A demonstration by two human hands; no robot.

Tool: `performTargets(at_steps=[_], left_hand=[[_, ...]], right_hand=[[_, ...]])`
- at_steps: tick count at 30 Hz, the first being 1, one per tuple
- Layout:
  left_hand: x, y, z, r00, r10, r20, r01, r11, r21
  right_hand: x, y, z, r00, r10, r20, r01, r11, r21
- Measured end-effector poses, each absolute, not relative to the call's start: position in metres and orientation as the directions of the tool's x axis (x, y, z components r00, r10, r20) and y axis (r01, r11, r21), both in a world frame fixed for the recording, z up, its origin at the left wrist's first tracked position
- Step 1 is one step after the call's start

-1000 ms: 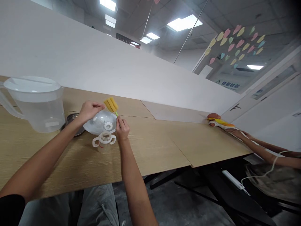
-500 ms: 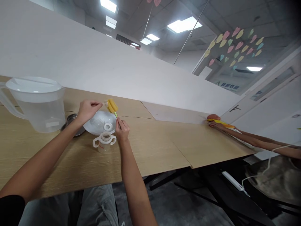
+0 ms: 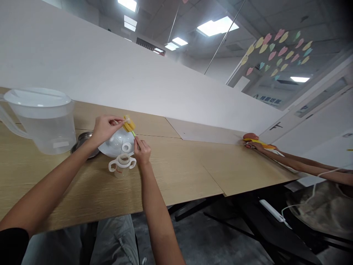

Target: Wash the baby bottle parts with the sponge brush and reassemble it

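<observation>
Wooden table (image 3: 176,173) holds pitcher (image 3: 46,132), steel dish (image 3: 82,139), sippy cup (image 3: 121,166).

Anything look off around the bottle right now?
Nothing looks spilled or broken. One mild oddity: the white ring rests on the translucent dome instead of on the two-handled baby bottle, whose neck stands open.

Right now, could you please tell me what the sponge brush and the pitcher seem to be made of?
The sponge brush's head looks like matte yellow foam, judging by its soft, blocky surface. The pitcher looks like translucent plastic, cloudy and faintly glossy, with the tabletop showing through.
</observation>
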State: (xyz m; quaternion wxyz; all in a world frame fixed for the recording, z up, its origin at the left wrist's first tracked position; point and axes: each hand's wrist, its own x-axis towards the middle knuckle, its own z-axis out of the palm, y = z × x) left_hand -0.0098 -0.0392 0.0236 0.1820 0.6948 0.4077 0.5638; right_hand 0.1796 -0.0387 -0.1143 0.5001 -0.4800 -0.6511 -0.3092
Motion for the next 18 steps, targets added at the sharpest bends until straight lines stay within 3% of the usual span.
performTargets(at_steps=[6,10,12,15,18], left_hand=[[-0.0098,-0.0322,0.0200,0.116,0.911,0.395,0.174,-0.411,0.895],[-0.0107,-0.0319,0.0191,0.115,0.889,0.443,0.252,-0.457,0.853],[-0.0110,-0.0332,0.0183,0.106,0.837,0.537,0.401,-0.530,0.747],[-0.0114,-0.0349,0.0161,0.172,0.694,0.699,0.626,-0.625,0.467],[-0.0123,-0.0349,0.0138,0.292,0.578,0.761,0.709,-0.665,0.233]], right_hand=[[0.1809,-0.0398,-0.1139,-0.036,0.301,0.953,0.935,0.347,-0.075],[0.1806,-0.0407,-0.1130,-0.036,0.314,0.949,0.939,0.334,-0.075],[0.1802,-0.0409,-0.1126,-0.041,0.318,0.947,0.942,0.328,-0.070],[0.1798,-0.0410,-0.1124,-0.043,0.349,0.936,0.945,0.317,-0.075],[0.1793,-0.0415,-0.1121,-0.033,0.367,0.930,0.947,0.309,-0.088]])
